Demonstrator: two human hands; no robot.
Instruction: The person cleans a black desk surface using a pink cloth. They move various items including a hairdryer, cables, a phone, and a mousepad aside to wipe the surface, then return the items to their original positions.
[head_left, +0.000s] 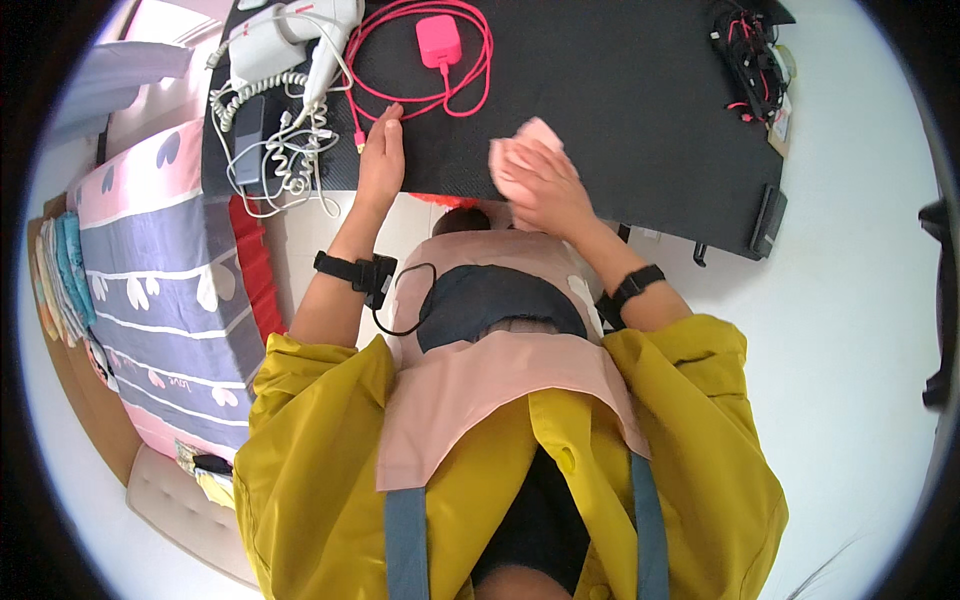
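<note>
My right hand (546, 187) presses a pink cloth (541, 133) onto the black desk (622, 90) near its front edge. Resting on its side at the desk's edge, my left hand (384, 154) holds nothing, with its fingers extended. Just left of it lies the metal plug of a pink cable (360, 141). The cable loops over the desk to a pink power adapter (438, 41). Farther left are a white hair dryer (270, 49) with a coiled cord and a dark rectangular device (250, 140) under white cables.
A bundle of black and red cables (750, 67) lies at the desk's right end. A black holder (768, 221) is fixed at the right front corner. White cords hang over the left front edge, beside a bed with a patterned cover (165, 262).
</note>
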